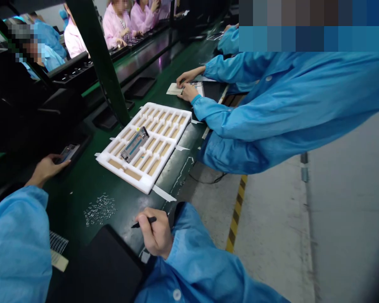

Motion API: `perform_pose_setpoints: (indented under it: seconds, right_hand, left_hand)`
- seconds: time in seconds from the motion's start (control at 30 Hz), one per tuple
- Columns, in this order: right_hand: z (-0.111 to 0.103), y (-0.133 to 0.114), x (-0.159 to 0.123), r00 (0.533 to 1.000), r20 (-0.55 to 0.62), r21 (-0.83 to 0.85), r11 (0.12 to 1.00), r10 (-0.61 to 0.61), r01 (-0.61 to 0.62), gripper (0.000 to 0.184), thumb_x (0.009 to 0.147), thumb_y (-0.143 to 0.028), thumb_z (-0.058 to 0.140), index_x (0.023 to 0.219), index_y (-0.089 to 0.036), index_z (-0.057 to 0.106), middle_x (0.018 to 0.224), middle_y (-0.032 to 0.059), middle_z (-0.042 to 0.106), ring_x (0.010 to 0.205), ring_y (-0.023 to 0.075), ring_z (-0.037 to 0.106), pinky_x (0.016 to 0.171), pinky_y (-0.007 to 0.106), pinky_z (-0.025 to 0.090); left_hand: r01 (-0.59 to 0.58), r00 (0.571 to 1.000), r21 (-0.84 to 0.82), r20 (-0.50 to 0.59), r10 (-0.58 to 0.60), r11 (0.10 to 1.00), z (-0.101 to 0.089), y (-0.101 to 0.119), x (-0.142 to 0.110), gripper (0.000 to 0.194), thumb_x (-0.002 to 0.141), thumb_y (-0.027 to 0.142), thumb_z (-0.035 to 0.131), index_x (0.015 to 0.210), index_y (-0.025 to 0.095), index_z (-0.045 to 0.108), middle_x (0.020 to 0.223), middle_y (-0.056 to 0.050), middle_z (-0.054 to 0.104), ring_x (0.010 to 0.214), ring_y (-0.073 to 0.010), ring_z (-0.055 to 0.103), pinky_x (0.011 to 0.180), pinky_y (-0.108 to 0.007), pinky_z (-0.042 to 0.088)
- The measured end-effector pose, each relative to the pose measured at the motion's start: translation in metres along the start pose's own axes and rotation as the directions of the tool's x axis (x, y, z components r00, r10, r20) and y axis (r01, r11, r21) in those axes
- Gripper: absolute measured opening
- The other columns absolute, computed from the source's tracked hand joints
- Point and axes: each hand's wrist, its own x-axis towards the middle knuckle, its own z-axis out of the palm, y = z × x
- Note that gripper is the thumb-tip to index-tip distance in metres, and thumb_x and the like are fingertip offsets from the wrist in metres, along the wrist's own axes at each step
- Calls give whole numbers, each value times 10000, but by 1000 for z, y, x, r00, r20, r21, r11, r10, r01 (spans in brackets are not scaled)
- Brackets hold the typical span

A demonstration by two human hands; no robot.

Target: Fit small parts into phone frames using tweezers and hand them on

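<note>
At the left, my left hand [49, 169] is closed on the near end of a phone housing [68, 153], its fingers along the edges. The housing lies in or just over a dark tray [82, 145]. My right hand [156, 232], near the bench's front edge, is closed in a fist round slim black tweezers [144, 222], whose pointed end aims left. Another phone housing [134, 144], silvery with a blue strip, rests tilted on a white foam tray [147, 185] with slots. Between my hands lies a scatter of small shiny metal pieces [99, 209].
White tape [164, 193] fixes the foam tray to the green bench. A black pad [97, 265] lies close to me, beside a striped strip [58, 243]. To the right, a co-worker's hands [188, 84] handle a pale card. A green post [97, 59] rises behind the tray.
</note>
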Motion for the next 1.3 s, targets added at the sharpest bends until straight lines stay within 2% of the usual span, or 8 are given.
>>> perform_pose_setpoints:
  seconds: [0.17, 0.33, 0.5, 0.6, 0.77, 1.0, 1.17, 1.3]
  right_hand:
    - [-1, -1, 2, 1000, -16, 1, 1000, 6, -6, 422, 1102, -320, 392, 822, -216, 690, 695, 45, 704, 627, 176, 682, 634, 309, 511]
    - [-4, -2, 6, 998, -12, 6, 998, 62, -62, 424, 1105, -302, 406, 839, -205, 722, 719, 47, 717, 661, 169, 704, 647, 281, 534]
    - [-3, -2, 5, 995, -39, -13, 995, 94, -94, 456, 1107, -331, 403, 835, -202, 746, 689, 43, 694, 649, 168, 692, 658, 277, 552]
    - [-3, -1, 5, 992, -54, -20, 993, 116, -117, 477, 1110, -353, 395, 830, -206, 752, 655, 32, 675, 600, 165, 667, 643, 285, 556]
    - [-6, 4, -1, 981, -44, -6, 982, 190, -190, 509, 1115, -421, 390, 838, -210, 761, 626, 29, 658, 596, 176, 671, 635, 301, 559]
    - [-8, 8, 6, 906, 42, 217, 881, 421, -420, 438, 1082, -542, 498, 933, -196, 722, 522, -26, 602, 591, 179, 720, 592, 279, 581]
    - [0, 2, 24, 858, 177, 266, 816, 481, -513, 336, 896, -498, 786, 957, -174, 719, 753, 51, 785, 534, 148, 705, 498, 250, 582]
    - [15, 4, 25, 864, 262, 167, 862, 430, -479, 316, 895, -469, 787, 993, -169, 775, 791, 73, 804, 696, 209, 794, 642, 302, 669]
  left_hand:
    - [84, 994, -10, -68, -85, 996, 4, 90, 17, 412, 1000, 483, 670, 1230, 141, 677, 1227, -104, 706, 1098, -243, 689, 988, -466, 566]
    - [-101, 994, -121, 18, 104, 987, 58, 214, 21, 471, 913, 498, 727, 1263, 183, 708, 1201, -70, 788, 1018, -206, 741, 900, -293, 555]
    - [-136, 991, -94, -34, 133, 986, 92, 270, 16, 370, 934, 263, 651, 1286, 168, 708, 1185, -149, 793, 1136, -331, 735, 995, -413, 534]
    - [-142, 987, -91, -89, 134, 986, 82, 273, 14, 337, 957, 191, 563, 1240, 190, 748, 1169, -131, 802, 1143, -343, 734, 1009, -446, 533]
    - [-209, 962, -118, -204, 182, 971, 29, 256, -25, 352, 1006, 253, 530, 1258, 262, 776, 1258, -26, 778, 1162, -226, 718, 1038, -349, 526]
    - [-278, 922, -106, -309, 234, 955, -38, 193, -179, 304, 1036, 312, 568, 1249, 386, 771, 1173, 23, 776, 1053, -208, 739, 913, -354, 602]
    - [-191, 975, -130, -143, 172, 973, -28, 150, -295, 509, 1007, 259, 588, 1435, 533, 615, 1245, 30, 741, 1019, -248, 762, 868, -414, 653]
    - [-218, 974, -117, -85, 209, 969, -10, 141, -342, 626, 1001, 204, 548, 1545, 512, 515, 1299, 7, 743, 1066, -259, 775, 877, -405, 687]
